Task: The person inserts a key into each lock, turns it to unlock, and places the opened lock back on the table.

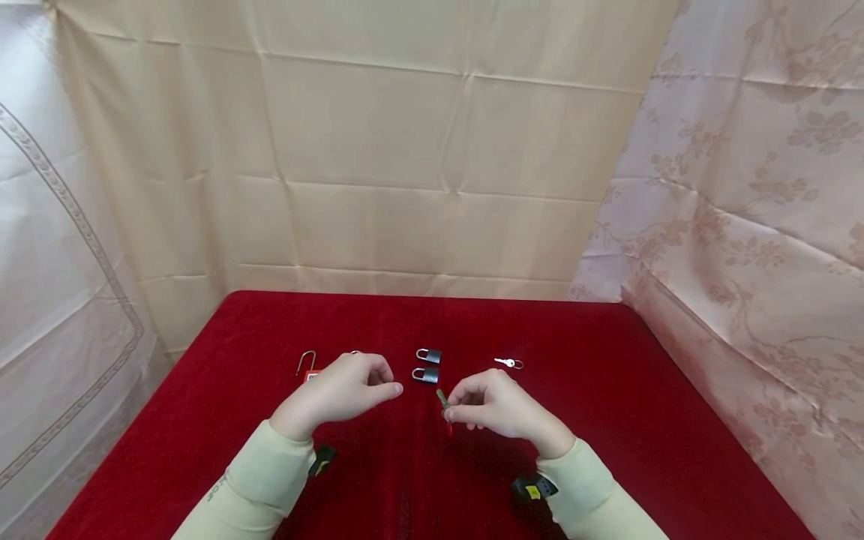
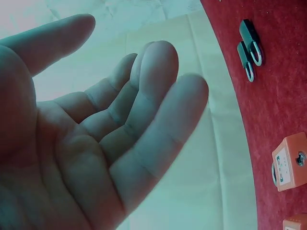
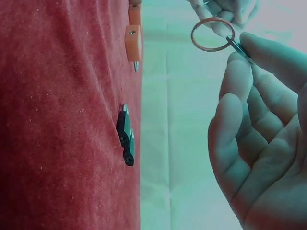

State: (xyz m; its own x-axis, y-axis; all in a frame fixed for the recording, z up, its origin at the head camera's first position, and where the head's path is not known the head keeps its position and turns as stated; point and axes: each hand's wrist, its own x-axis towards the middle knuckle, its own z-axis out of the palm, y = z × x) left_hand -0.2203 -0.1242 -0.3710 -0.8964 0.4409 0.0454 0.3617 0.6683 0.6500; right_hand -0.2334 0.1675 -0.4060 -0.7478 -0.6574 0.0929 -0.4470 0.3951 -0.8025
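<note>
The right hand (image 1: 499, 406) pinches a small greenish key (image 1: 442, 397) between thumb and forefinger, with its narrow end poking out past the tips and its red ring (image 3: 193, 36) hanging free beside them. The left hand (image 1: 347, 386) holds nothing, its thumb well apart from loosely bent fingers. The likeliest trouble, I judge, is the key twisting or slipping, since only the two fingertips grip so slim a piece; a loose ring could also swing and catch on a finger. A dropped key would land on the red cloth (image 1: 553, 345) under the right fingers, where its red ring could be hard to spot. Just ahead of the gap between the hands lie two black locks, the nearer (image 1: 425, 375) close to the right fingertips and the farther (image 1: 428, 355) beyond it, so a careless reach could knock one into the other. A silver key (image 1: 508, 363) lies beyond the right knuckles, and a mix-up between keys seems possible. Much is covered: in the head view the left hand hides most of one red lock (image 2: 290, 163) and part of another (image 1: 312, 375), which the left wrist view cuts off at its edge. Whether that second lock's loop is fastened is hard to tell, and the right fingers cover part of the held key, so its full shape cannot be made out.
</note>
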